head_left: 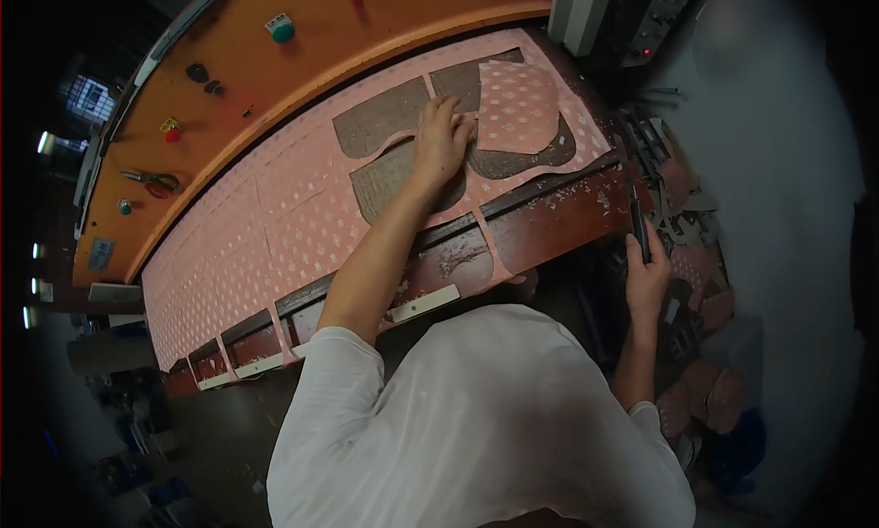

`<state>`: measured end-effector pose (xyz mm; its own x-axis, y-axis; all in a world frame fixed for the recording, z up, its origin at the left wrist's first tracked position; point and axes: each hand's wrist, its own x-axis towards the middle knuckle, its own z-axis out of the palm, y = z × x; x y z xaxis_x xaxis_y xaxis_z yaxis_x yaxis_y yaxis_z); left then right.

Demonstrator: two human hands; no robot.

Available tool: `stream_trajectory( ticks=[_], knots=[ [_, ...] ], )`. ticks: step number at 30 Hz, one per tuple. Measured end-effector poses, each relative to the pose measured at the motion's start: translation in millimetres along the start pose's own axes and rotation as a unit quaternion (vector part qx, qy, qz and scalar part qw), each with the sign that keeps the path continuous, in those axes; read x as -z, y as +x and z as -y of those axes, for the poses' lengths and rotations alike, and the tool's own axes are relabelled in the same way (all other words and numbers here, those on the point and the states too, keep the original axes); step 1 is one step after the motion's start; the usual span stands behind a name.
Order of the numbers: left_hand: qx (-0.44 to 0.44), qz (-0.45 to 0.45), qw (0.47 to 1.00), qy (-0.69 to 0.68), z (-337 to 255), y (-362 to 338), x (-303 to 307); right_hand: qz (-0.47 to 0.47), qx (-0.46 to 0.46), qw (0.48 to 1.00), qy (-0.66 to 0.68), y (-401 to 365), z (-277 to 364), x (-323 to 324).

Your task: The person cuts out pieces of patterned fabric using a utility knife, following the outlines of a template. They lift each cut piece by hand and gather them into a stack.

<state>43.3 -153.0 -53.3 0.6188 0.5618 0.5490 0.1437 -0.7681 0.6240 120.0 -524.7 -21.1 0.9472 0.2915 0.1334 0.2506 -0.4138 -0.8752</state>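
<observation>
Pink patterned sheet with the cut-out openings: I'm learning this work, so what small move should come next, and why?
Probably move the left hand onto the loose pink patterned piece and lift it off. It lies partly over openings in the sheet, close beside that hand, while the right hand holds a slim black tool away from the sheet.

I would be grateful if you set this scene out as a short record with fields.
left hand: the left hand is at the narrow pink strips between openings; grip unclear
right hand: the right hand holds a slim dark tool, tip pointing away from the body
material: pink patterned sheet, openings showing a dark surface
loose piece: pink patterned piece, partly over the openings
orange panel: scissors, green button, red button
</observation>
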Motion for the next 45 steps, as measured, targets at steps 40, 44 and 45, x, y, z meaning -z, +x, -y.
stream_trajectory(
  ticks=[40,44,45],
  knots=[
    [0.089,0.239,0.962,0.099,232,45,298,0.149,-0.042,0.978,0.137,-150,165,-178],
    [0.065,0.207,0.968,0.123,205,50,304,0.202,0.065,0.977,0.037,-106,180,-208],
    [0.075,0.211,0.966,0.131,204,51,304,0.208,0.089,0.974,0.010,-94,192,-221]
  ],
)
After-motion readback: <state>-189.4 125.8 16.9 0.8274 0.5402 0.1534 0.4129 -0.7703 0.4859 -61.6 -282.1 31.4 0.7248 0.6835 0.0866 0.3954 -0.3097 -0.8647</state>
